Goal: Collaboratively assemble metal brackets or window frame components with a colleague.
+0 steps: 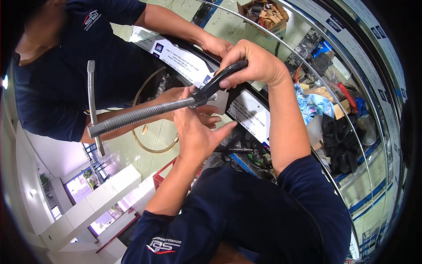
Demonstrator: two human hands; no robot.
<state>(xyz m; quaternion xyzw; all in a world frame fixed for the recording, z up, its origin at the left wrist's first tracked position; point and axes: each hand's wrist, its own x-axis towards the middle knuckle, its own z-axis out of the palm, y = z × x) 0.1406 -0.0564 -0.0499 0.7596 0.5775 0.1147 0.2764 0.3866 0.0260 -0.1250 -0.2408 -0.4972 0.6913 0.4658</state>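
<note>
My right hand is wrapped round the black curved frame of a C-clamp. The clamp's grey threaded screw reaches out to the left, with a sliding bar handle across its end. A round pad tips the screw's other end, beside a small plate on the film-covered profile. My left hand is just below the screw, thumb and fingers spread; whether it touches the screw I cannot tell. The profile with white printed film runs slantwise beneath both hands.
A co-worker in a dark shirt stands at the left, one hand on the profile, the other behind the clamp. A box of wood offcuts is at the back. Tools, rags and bags lie at the right, beyond long curved strips.
</note>
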